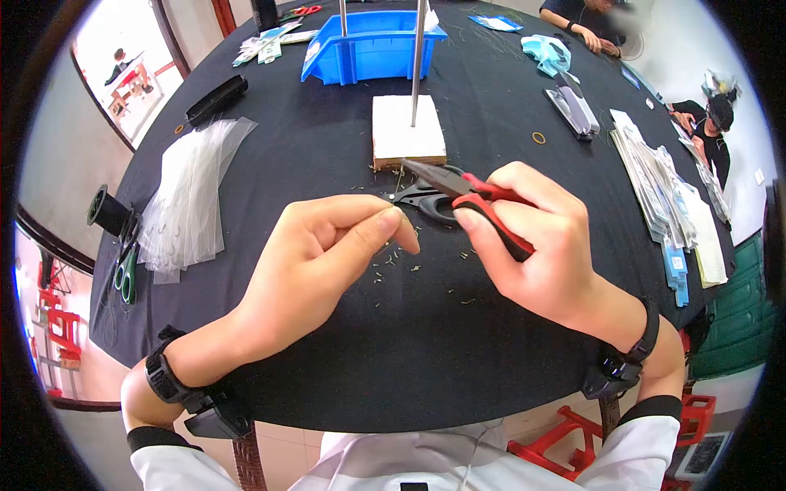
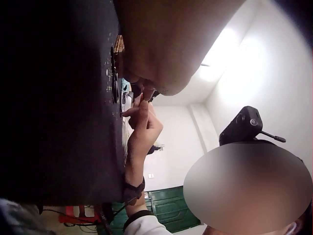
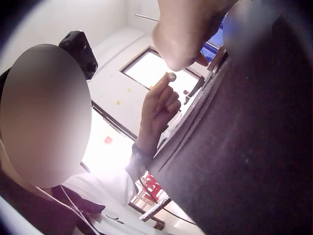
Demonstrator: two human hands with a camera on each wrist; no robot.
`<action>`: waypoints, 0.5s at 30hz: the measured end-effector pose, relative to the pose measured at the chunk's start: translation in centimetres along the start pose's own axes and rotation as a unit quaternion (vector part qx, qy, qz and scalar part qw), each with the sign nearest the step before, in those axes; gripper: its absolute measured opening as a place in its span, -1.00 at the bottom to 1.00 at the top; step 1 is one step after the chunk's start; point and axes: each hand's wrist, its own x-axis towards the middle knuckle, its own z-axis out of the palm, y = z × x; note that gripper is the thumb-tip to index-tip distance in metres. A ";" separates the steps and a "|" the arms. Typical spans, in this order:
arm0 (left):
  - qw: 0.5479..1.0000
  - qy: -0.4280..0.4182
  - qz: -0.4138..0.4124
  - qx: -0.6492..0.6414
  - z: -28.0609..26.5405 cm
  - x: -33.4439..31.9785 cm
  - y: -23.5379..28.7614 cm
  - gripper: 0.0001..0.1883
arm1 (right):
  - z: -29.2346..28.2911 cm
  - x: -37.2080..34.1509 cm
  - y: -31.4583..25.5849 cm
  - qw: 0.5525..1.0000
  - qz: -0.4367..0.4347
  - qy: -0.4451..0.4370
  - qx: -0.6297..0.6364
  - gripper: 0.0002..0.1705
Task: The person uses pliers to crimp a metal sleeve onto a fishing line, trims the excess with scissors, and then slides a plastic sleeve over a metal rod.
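My right hand [image 1: 544, 237] grips needle-nose pliers [image 1: 440, 177] by their red and black handles, with the jaws pointing left, just above my left fingertips. Thumb and index finger of my left hand [image 1: 315, 262] pinch a thin strand [image 1: 399, 182], whose end sticks up near the jaws. Its kind is too fine to tell. Behind both hands, black scissors [image 1: 419, 195] lie on the dark cloth, partly hidden by the pliers. Small clippings [image 1: 391, 260] are scattered below my fingers. In the right wrist view, the left hand [image 3: 159, 107] shows its fingers curled in.
Ahead stands a white block [image 1: 401, 127] with a metal rod [image 1: 418, 65], before a blue bin [image 1: 377, 61]. To the left lie clear plastic sleeves [image 1: 188, 196], a black spool [image 1: 106, 210] and green-handled scissors [image 1: 126, 277]. A stapler [image 1: 575, 110] and packets [image 1: 643, 172] lie right.
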 end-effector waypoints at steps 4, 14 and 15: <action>0.999 0.006 -0.026 -0.024 -0.3 0.2 -0.1 -0.65 | -0.2 0.3 0.0 0.999 -0.028 0.033 0.004 -0.80; 0.989 0.106 -0.003 -0.107 0.0 0.3 0.3 -0.72 | -0.6 0.5 -0.3 0.997 -0.067 0.020 -0.012 -0.79; 0.989 0.109 0.002 -0.103 0.0 0.3 0.3 -0.73 | -0.6 0.5 -0.3 0.997 -0.069 0.018 -0.011 -0.78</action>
